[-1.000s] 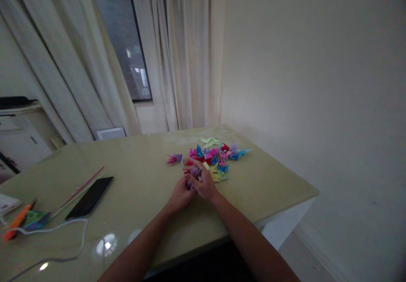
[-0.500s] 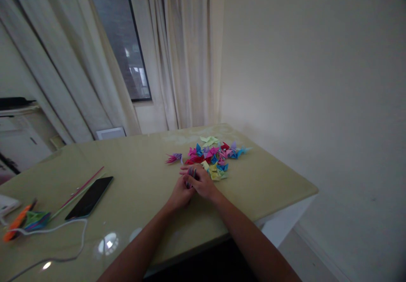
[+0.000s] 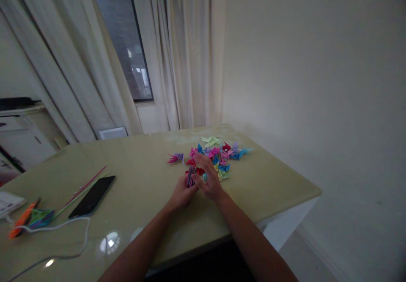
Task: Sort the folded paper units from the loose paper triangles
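My left hand (image 3: 182,194) is closed around a small block with thin coloured stripes along its edge, which looks like a stack of coloured paper (image 3: 191,177). My right hand (image 3: 209,179) is beside it on the right, fingers spread and raised. Its thumb is at the edge of the stack; whether it touches cannot be made out. Just beyond both hands lies a pile of folded paper pieces (image 3: 215,152) in pink, red, blue, purple, yellow and green, partly hidden by my right fingers. A pink and purple folded piece (image 3: 175,158) sits a little apart on the left.
On the left side of the table (image 3: 136,168) lie a black phone (image 3: 92,196), thin pink and green strips (image 3: 86,185), an orange tool (image 3: 23,220), a green and blue paper piece (image 3: 42,217) and a white cable (image 3: 86,235). A wall (image 3: 311,83) borders the right.
My right hand has opened and lifted off the stack, where its fingers lay over it before. The stack now shows more plainly in my left hand. The view has shifted slightly.
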{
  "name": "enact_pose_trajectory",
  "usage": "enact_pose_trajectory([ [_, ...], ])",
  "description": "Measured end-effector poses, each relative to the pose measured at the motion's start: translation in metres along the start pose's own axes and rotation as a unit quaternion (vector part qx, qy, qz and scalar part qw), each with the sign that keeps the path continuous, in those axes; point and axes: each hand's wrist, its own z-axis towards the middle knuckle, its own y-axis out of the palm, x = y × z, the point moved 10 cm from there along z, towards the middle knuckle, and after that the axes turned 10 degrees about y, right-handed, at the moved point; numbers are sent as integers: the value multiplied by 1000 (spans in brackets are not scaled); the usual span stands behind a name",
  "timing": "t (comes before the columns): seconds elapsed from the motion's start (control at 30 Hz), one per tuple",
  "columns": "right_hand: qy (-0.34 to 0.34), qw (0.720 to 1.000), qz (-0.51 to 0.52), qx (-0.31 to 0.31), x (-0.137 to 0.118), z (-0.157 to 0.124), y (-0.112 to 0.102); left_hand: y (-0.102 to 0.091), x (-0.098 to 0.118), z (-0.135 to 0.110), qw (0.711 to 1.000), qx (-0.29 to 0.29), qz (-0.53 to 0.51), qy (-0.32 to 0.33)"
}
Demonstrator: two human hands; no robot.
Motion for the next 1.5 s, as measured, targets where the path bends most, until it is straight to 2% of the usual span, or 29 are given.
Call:
enact_pose_trajectory([
  [0.07,-8,1000,-10,-21,-2,0,3,0,0,0,1000,1,-2,4],
  [0.2,12,1000,5,25,1,1,-7,-1,-4,-1,1000,3,3,1],
  [0.37,-17,999,-12,-26,-6,0,3,1,-5,-1,1000,-5,-21,7],
  [0.5,-4,1000,-4,17,-6,0,-5,-1,-6,-1,1000,0,-7,1],
  [0.63,-27,999,-29,-28,-10,-1,6,-2,-9,-2,1000,4,-23,3],
  [0.73,-31,999,-12,1,-11,-2,1,-6,-3,-2,1000,18,-10,18],
  [0.87,-49,998,-33,-35,-15,-5,9,-6,15,-1,999,26,2,46],
  [0.97,-32,999,-28,-21,-13,-4,4,-5,19,-2,998,35,-1,43],
  [1.13,-38,997,-43,-46,-15,-4,9,-7,17,-4,997,54,-34,43],
  [1.27,-34,999,-37,-23,-13,-5,6,-11,13,-5,997,68,-23,29],
  [1.4,-54,997,-45,-44,-14,-8,11,-4,9,-4,996,46,-66,33],
  [1.5,-60,998,-33,-14,-16,-8,4,-1,4,-4,995,43,-86,22],
])
